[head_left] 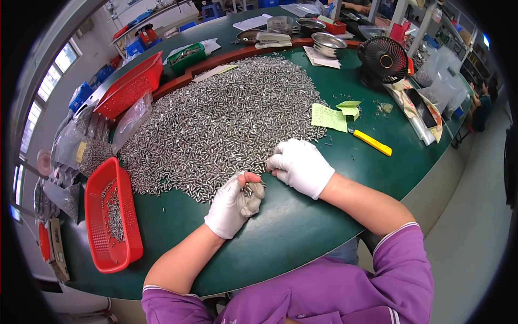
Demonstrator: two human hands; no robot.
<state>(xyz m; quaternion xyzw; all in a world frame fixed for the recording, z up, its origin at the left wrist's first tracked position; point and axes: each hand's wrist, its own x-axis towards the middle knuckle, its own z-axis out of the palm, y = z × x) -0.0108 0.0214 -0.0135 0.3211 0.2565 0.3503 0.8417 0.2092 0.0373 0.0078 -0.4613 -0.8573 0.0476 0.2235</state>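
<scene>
On the green tabletop [291,232], the gloved left hand [231,208] and right hand [302,168] have fingers curled in, can't tell if they're pinching anything. Huge heap of little metal pins [232,119] right past them, black fan [384,58] further back.
</scene>
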